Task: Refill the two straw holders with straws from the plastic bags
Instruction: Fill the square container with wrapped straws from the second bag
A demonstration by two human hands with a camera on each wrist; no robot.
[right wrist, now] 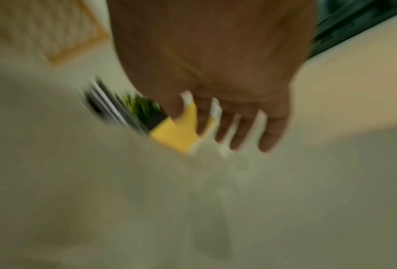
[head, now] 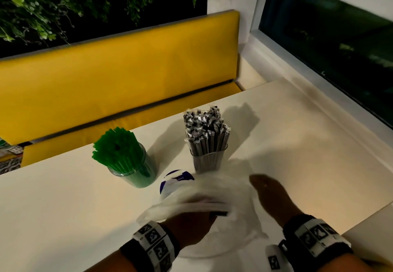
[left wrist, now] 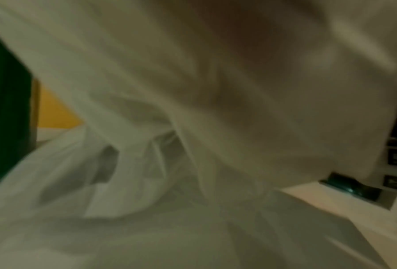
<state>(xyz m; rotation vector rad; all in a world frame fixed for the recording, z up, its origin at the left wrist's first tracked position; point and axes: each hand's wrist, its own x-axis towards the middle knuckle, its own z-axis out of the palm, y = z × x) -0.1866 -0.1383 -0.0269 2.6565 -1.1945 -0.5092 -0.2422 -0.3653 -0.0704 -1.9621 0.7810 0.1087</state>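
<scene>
A clear holder packed with green straws (head: 125, 159) stands on the white table (head: 63, 203). To its right, a second clear holder (head: 207, 161) carries wrapped dark straws (head: 206, 127). In front of both lies a crumpled white plastic bag (head: 204, 195) with a blue print. My left hand (head: 189, 224) grips the bunched bag from below, and the plastic covers its fingers. That bag (left wrist: 192, 127) fills the blurred left wrist view. My right hand (head: 270, 195) lies flat beside the bag, its fingers (right wrist: 238, 127) straight and empty.
A yellow bench (head: 119, 76) runs behind the table's far edge, under a wall of plants. A dark window (head: 331, 42) and its white sill line the right side. A second white surface (head: 374, 225) starts at the near right.
</scene>
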